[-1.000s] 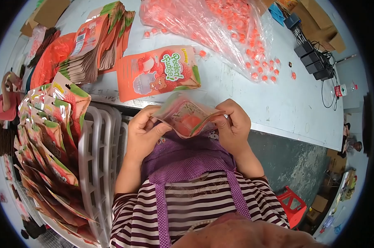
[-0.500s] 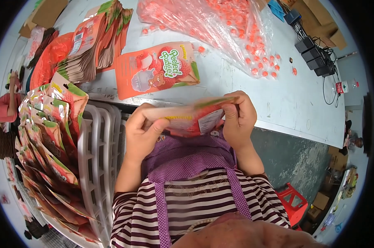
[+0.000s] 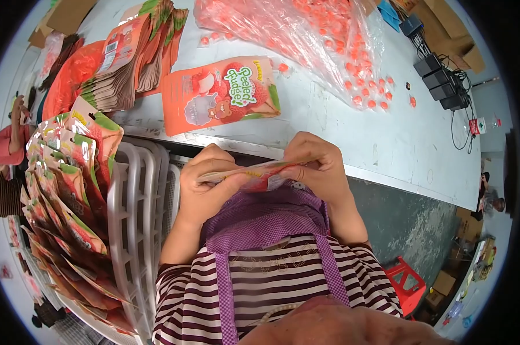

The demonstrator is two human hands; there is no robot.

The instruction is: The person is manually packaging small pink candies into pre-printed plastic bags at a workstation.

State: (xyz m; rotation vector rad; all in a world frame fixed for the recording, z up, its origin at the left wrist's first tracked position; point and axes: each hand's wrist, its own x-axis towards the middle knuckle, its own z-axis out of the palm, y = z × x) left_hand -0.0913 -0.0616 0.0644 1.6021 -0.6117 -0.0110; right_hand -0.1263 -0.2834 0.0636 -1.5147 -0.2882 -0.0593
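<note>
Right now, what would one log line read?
left hand: pinching red printed plastic pouch; right hand: pinching same pouch; nearby: second red pouch on white table

Hands number two: left hand [image 3: 205, 177] and right hand [image 3: 322, 165]. Single pouches number two: one held pouch [image 3: 266, 175], one flat pouch [image 3: 217, 95]. One table [image 3: 398, 144], one clear bag [image 3: 289, 40], one red stool [image 3: 409, 294] and at least four black boxes [image 3: 435, 79] appear. Basketed pouches [image 3: 70, 195] overlap too closely for exact counting.
</note>
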